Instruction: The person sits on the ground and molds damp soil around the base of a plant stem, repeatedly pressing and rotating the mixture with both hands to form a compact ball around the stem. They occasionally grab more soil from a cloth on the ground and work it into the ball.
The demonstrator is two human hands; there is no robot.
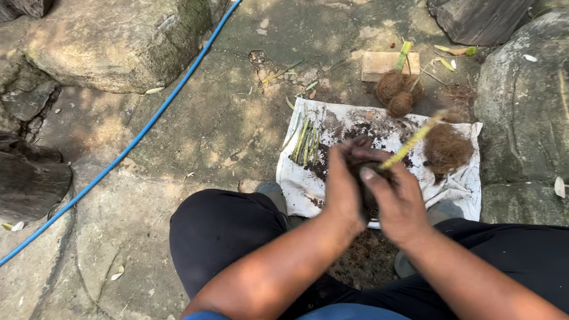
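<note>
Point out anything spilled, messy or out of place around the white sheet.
Dark soil is scattered over the white sheet, thickest beside the row of green stem cuttings. Leaf scraps litter the stone near the brick. Both hands, left hand and right hand, cup a dark soil ball; nothing looks damaged.

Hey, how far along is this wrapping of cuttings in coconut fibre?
Done, it seems: two fibre balls lie by the brick. In hand: the left hand and right hand press a dark ball around a green stem. Left: the green cuttings and loose fibre pile on the white cloth.
</note>
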